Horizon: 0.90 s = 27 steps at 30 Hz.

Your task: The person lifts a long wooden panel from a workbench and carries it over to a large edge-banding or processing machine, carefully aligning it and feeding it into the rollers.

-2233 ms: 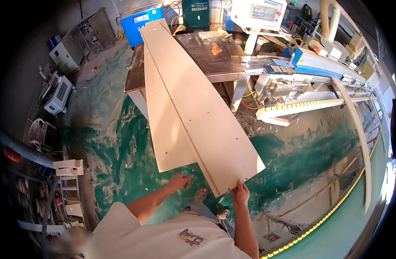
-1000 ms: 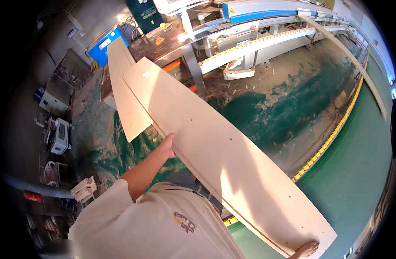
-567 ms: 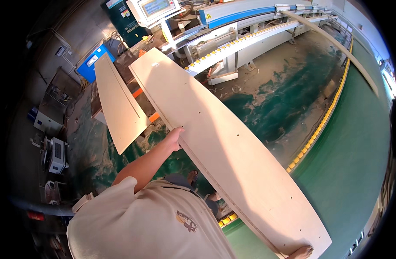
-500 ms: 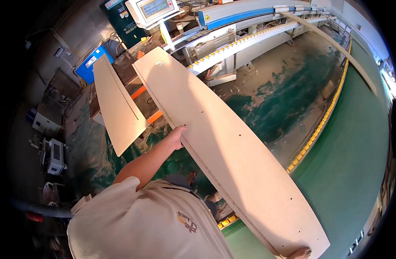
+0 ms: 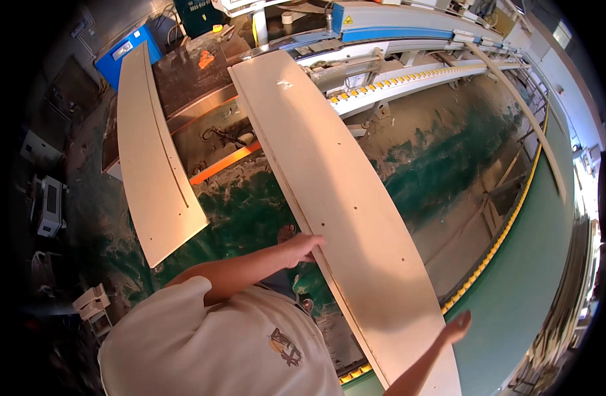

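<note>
Gripping a long pale board (image 5: 342,211), the left hand (image 5: 303,247) has its fingers curled over the board's left edge about halfway along, with the thumb side on top. The right hand (image 5: 456,325) lies at the board's right edge near the closer end, palm against the edge and fingers spread; how far they wrap under cannot be told. The board runs from the lower right, close to the body, up and away to the upper middle, where its far end reaches over a dark counter (image 5: 184,79). Small drilled holes dot its face.

A second board (image 5: 154,165), narrower and just as pale, lies to the left with its far end on the same counter and its near end jutting out over the green floor (image 5: 250,218). The two boards are well apart at the near ends. An orange bar (image 5: 227,163) shows between them, under the counter. Beyond the counter stands a long machine (image 5: 395,26) with a blue housing and a row of yellow rollers (image 5: 408,82). A yellow line (image 5: 507,231) curves across the floor on the right. A blue cabinet (image 5: 128,49) sits behind the second board.
</note>
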### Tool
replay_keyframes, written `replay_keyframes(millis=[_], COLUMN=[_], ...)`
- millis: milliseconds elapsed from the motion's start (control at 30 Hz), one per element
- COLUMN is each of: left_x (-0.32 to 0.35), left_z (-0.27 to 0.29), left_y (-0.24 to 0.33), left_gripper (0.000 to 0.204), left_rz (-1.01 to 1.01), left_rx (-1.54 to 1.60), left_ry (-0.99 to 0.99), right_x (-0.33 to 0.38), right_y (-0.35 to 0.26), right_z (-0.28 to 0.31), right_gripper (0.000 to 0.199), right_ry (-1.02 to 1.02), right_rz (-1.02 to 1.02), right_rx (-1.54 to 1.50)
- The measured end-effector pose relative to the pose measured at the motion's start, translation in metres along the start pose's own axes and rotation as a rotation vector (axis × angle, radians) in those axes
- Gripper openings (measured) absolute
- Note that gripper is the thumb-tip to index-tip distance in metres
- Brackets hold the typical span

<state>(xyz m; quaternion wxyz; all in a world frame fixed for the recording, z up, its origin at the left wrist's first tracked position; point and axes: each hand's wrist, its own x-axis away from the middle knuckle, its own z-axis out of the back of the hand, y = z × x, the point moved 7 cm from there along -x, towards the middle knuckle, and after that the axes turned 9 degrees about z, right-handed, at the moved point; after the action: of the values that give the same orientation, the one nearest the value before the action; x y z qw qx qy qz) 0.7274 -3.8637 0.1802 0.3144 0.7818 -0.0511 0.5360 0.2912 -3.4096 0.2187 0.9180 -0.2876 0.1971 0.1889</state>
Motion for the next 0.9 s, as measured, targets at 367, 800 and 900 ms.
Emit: replay_keyframes(millis=[367,800,900], left_x=[-0.069,-0.19,-0.198], left_z=[0.306,0.375,0.375], left_y=[0.321,0.485,0.481], left_gripper=[0.049,0.047,0.045], left_rz=[-0.365,-0.584,-0.643], left_rx=[-0.008,0.324,0.46], left_ry=[0.373,0.763,0.682], right_x=[-0.096,-0.103,-0.106], right_y=[-0.599,-0.627,-0.611], right_z=[-0.435,-0.507,-0.515], right_gripper=[0.037,0.052,0.064], right_ry=[-0.511,-0.819,-0.857], right_rz=[0.517,0.347,0.305], right_rx=[-0.294,-0.022,0.083])
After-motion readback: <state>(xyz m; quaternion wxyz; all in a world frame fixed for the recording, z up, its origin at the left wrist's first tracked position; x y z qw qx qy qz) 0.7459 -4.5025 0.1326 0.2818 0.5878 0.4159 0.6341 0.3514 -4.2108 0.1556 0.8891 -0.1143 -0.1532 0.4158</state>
